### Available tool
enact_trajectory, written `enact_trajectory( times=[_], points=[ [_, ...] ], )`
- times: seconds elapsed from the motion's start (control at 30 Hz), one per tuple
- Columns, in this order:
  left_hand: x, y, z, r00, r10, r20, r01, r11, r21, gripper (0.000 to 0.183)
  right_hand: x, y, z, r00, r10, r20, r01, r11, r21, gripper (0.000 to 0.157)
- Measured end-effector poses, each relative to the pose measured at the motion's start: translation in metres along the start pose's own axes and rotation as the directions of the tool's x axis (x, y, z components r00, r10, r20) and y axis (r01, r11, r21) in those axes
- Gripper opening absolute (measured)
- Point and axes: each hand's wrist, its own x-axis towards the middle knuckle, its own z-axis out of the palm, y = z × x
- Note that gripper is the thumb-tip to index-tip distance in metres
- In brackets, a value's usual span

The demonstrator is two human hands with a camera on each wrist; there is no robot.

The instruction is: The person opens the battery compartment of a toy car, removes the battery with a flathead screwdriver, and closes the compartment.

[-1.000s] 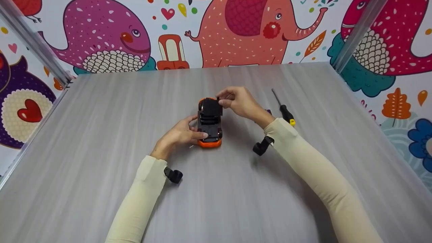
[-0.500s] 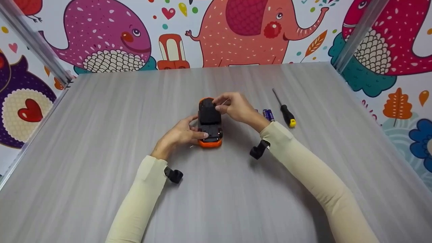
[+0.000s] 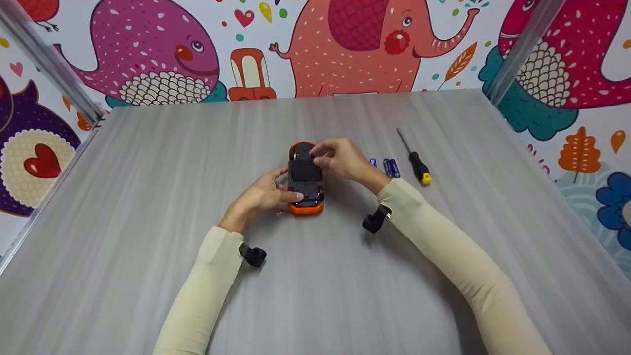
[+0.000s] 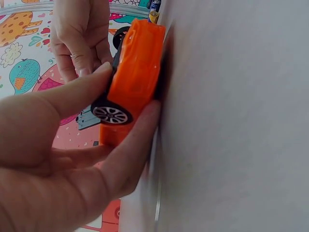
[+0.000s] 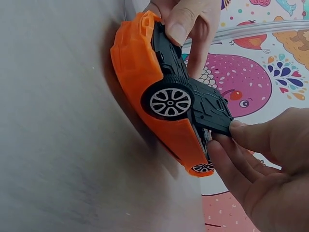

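An orange toy car (image 3: 306, 210) lies upside down on the table, its black underside facing up. My left hand (image 3: 261, 196) grips the car's near end from the left, thumb over the underside and fingers along the orange body. At the far right of the underside, my right hand (image 3: 342, 159) pinches a black battery cover (image 5: 210, 106) between thumb and fingertips. In the right wrist view the cover's far end is tilted up from the car, over the middle of the underside. A spoked wheel (image 5: 170, 102) shows on the car's side.
Several blue batteries (image 3: 392, 168) lie right of the right hand, partly hidden by it. Farther right is a screwdriver (image 3: 419, 167) with a black and yellow handle. A tiny shiny piece (image 3: 279, 213) lies by the left hand. Printed panels stand behind the table.
My right hand has brought the cover down and nearer over the car's open compartment, which is now covered in the head view. The left hand keeps its grip. The batteries came into view.
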Motion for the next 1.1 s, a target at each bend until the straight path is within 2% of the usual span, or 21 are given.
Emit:
enact_trajectory(
  times=[0.27, 0.67, 0.87, 1.1],
  points=[
    [0.0002, -0.0009, -0.0001, 1.0, 0.004, -0.005, -0.003, 1.0, 0.023, 0.091, 0.0004, -0.0008, 0.0012, 1.0, 0.007, -0.002, -0.007, 1.0, 0.008, 0.022],
    [-0.001, 0.0007, 0.0005, 1.0, 0.003, -0.008, -0.003, 1.0, 0.014, 0.091, 0.0029, 0.0003, -0.0009, 0.998, 0.056, 0.038, -0.056, 0.998, -0.009, 0.022],
    [-0.0015, 0.0002, 0.0012, 1.0, 0.013, -0.003, -0.013, 1.0, -0.001, 0.091, 0.004, 0.0005, 0.0037, 0.996, 0.088, 0.01, -0.089, 0.995, 0.047, 0.021],
    [-0.0014, -0.001, 0.0005, 1.0, 0.029, 0.0, -0.029, 1.0, 0.007, 0.09, 0.0018, 0.0002, 0.0069, 0.998, 0.064, -0.023, -0.063, 0.998, 0.021, 0.02]
  ],
)
